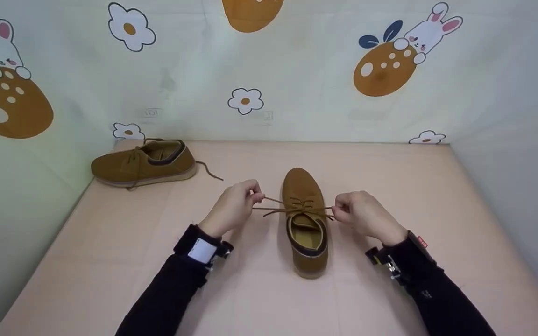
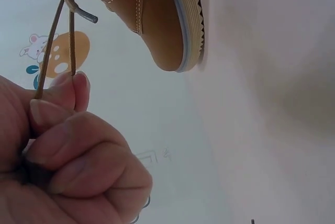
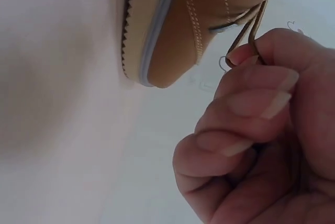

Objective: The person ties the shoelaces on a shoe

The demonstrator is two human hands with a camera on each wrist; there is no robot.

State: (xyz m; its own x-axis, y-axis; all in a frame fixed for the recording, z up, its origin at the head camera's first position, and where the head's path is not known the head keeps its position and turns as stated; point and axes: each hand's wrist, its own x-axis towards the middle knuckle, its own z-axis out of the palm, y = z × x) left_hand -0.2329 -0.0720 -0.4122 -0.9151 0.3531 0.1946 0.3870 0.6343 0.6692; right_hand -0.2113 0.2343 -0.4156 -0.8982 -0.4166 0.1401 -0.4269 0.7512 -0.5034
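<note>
A brown lace-up shoe (image 1: 302, 186) stands upright on the table, toe pointing away from me. Across its tongue the laces meet in a bow knot (image 1: 302, 209). On the left of the shoe, my left hand (image 1: 234, 205) pinches a lace loop (image 2: 72, 41), drawn out taut, between thumb and fingers. A loose lace tip (image 2: 86, 14) dangles near that loop. My right hand (image 1: 367, 214) pinches the opposite lace loop (image 3: 253, 30) close to the shoe's right side, its other fingers curled in. Another free lace end sticks out beneath each hand's loop.
A matching brown shoe (image 1: 110, 170) sits at the table's back left, its lace (image 1: 209, 171) trailing to the right. Patterned cloth (image 1: 297, 60) walls in the pale pink table (image 1: 250, 303) at the back and both sides.
</note>
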